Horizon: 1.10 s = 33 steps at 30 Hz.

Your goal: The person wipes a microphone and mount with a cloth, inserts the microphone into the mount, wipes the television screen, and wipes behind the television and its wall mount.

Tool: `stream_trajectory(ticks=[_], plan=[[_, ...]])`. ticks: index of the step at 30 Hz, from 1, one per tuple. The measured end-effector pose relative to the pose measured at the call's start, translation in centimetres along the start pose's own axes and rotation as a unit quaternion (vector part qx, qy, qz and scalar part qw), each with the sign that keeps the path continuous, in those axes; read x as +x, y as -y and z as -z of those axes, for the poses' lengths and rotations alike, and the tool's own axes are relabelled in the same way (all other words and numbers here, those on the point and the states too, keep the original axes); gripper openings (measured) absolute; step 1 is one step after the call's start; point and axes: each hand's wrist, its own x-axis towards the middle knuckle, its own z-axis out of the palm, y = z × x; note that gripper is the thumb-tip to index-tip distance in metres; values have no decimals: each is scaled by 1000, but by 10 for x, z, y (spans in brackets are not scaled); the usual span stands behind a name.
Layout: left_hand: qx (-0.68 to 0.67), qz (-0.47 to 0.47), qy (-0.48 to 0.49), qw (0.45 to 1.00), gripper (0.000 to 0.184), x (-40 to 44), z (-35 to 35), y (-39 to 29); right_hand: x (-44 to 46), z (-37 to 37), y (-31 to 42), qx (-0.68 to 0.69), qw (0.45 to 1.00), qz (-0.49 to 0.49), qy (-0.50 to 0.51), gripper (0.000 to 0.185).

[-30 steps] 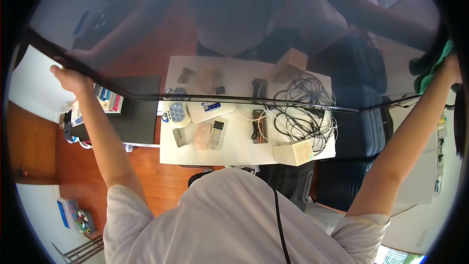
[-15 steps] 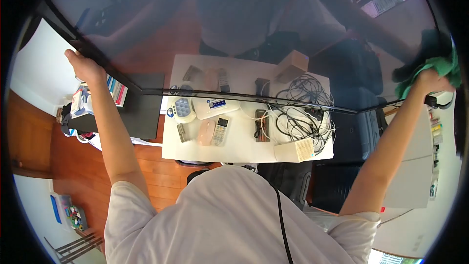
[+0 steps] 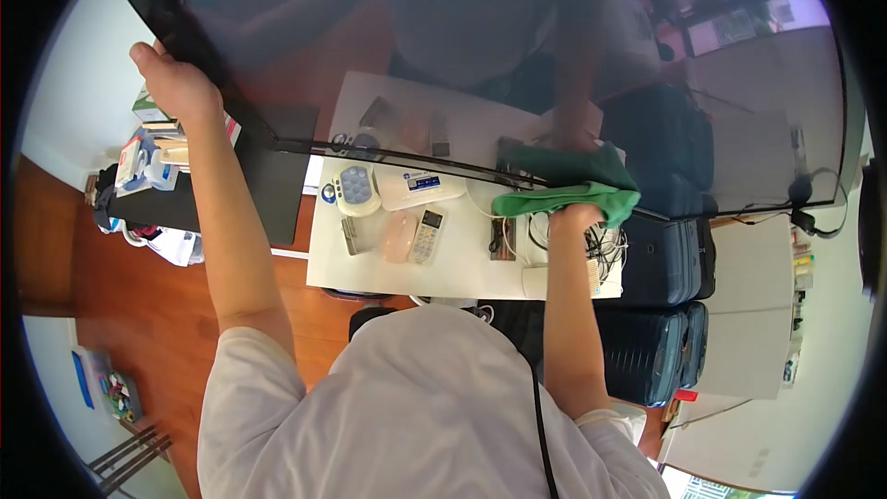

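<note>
A: In the head view, what is the person doing?

B: The right hand [image 3: 577, 216] is closing its grip on a bunched green cloth [image 3: 605, 196], fingers mostly hiding in the folds. The cloth is lying along the lower edge of a large dark screen [image 3: 480, 46], seemingly touching it.

A: And the left hand [image 3: 188, 92]?

B: It is bracing at the screen's side edge, thumb sticking out. The other fingers are hiding, so how far that grip is closing, nobody can tell.

A: So which step is this?

B: Judging by the cloth, the person is probably wiping along that lower edge. The next move is calling for light, even pressure and a steady left hand.

A: Anything near the cloth?

B: Tangled cables [image 3: 605, 254] are lying just beside the right hand, on the white surface [image 3: 462, 279].
</note>
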Motion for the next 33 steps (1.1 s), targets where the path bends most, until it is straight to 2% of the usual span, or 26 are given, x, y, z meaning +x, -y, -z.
stream_trajectory(ticks=[2,4,6,8,9,11,12,13,14,15,17,19,20,21,22,23,24,26,28,29,31,32,33], plan=[[-5,-31,38,999,72,4,6,8,-36,-16,-14,-36,998,-28,-32,39],[13,-21,32,999,73,-5,3,0,-48,-6,-35,-14,990,-137,-40,35],[25,-13,32,999,73,-3,3,-7,-71,-20,-31,-16,986,-163,-27,35],[-49,19,40,998,80,-1,4,-7,-90,-18,-32,-13,979,-204,13,38],[-80,54,57,994,82,8,17,-4,-102,-14,-32,-12,980,-197,-1,38],[-52,99,60,992,85,6,43,12,-125,-5,-25,79,938,-313,127,42],[-79,135,91,983,82,15,71,39,-139,-12,-16,74,933,-333,116,43],[-30,140,40,989,78,-12,58,35,-152,-21,-8,72,928,-350,104,44],[22,150,64,986,81,-11,89,69,-160,-21,-4,66,923,-353,141,46],[-2,183,71,981,75,-17,119,97,-167,-18,-1,59,916,-356,175,47],[108,196,-5,975,61,-74,121,82,-177,-6,9,58,918,-352,174,47],[154,191,-41,969,46,-115,159,97,-186,13,20,57,919,-348,178,46],[140,190,-7,972,39,-137,177,102,-190,26,24,25,923,-333,192,45],[99,184,46,977,40,-166,181,101,-193,38,31,-8,925,-320,206,43],[95,211,99,968,39,-196,164,83,-195,45,44,16,911,-371,180,40],[56,277,99,954,34,-235,131,49,-200,55,54,17,917,-358,172,40],[92,244,235,936,23,-259,138,50,-207,66,62,18,928,-326,179,40],[127,295,422,848,11,-306,111,3,-221,94,77,25,941,-283,181,40],[65,357,569,738,13,-350,102,-18,-235,134,89,53,940,-321,101,40],[46,371,619,691,12,-372,92,-36,-245,148,104,60,945,-308,94,40],[60,281,741,606,11,-412,77,-71,-274,186,146,-15,969,-238,70,41],[55,278,751,596,11,-434,71,-90,-292,210,166,-10,972,-228,60,41],[49,246,786,565,12,-458,68,-109,-312,235,188,24,984,-168,45,41]])
